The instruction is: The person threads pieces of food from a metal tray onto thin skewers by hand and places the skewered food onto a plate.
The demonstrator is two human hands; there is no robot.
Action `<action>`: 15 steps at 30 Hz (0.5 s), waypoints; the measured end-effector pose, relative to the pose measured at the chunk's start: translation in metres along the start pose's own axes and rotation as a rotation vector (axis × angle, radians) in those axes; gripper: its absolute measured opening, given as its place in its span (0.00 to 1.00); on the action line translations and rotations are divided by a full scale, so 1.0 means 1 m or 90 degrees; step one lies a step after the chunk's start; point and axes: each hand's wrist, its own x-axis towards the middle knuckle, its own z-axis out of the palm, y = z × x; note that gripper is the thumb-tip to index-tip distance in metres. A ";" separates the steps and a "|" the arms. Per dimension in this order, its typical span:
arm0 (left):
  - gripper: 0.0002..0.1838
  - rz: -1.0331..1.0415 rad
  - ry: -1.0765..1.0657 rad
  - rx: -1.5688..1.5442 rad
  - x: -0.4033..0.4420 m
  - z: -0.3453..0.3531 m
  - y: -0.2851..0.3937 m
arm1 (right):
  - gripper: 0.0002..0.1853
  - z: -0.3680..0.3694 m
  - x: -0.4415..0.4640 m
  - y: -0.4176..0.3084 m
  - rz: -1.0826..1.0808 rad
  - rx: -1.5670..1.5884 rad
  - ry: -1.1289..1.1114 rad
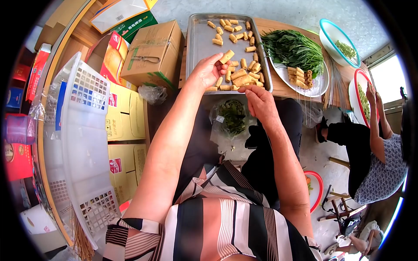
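My left hand is closed around a short tan roll that looks like rolled tofu skin, held up over the metal tray. Many similar rolls lie loose in the tray, with a heap of rolls near its front right corner. By that corner is my right hand, its fingers curled together at the front rim, close to the heap. What it pinches, if anything, is too small to make out. To the right, a white plate bears green leaves and skewered rolls.
Thin skewers lie right of the plate, near a blue-rimmed bowl. A cardboard box stands left of the tray, a white plastic basket farther left. A bag of greens is below. Another person sits at right.
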 end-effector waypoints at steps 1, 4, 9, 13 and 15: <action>0.12 0.000 -0.002 0.003 0.000 0.000 0.000 | 0.12 0.000 0.000 0.000 -0.001 0.001 0.001; 0.12 -0.002 -0.001 0.008 -0.002 0.001 0.000 | 0.12 0.000 0.000 -0.001 -0.002 -0.006 -0.004; 0.13 -0.002 0.000 0.018 -0.004 0.003 0.001 | 0.12 0.000 0.001 0.001 -0.004 -0.004 -0.007; 0.12 -0.001 0.028 0.066 -0.005 0.004 0.001 | 0.12 -0.001 -0.001 0.000 -0.006 -0.010 -0.007; 0.12 -0.003 0.032 0.078 -0.005 0.004 0.001 | 0.12 -0.001 -0.001 0.000 -0.004 -0.008 -0.007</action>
